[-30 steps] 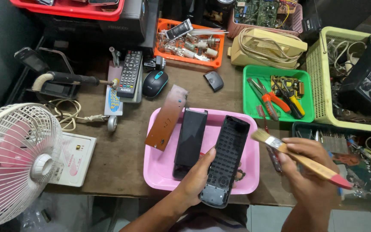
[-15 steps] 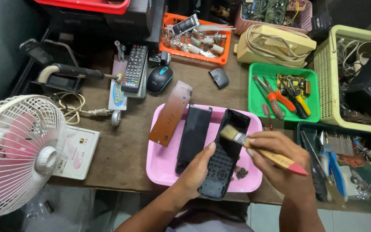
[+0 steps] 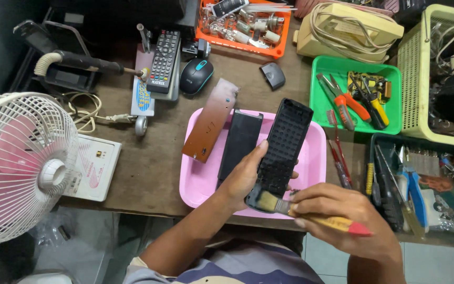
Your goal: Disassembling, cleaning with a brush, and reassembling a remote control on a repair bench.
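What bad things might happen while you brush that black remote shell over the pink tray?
The left hand grips the black shell only at its lower end, so it might slip onto the pink tray. The paintbrush in the right hand might flick dust onto the black cover lying beside it.

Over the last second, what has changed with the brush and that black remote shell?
The right hand carried the brush from off to the right, across the black shell, down to its near end, where the bristles now touch. The left hand kept gripping the shell over the pink tray. The other parts in the tray stayed put.
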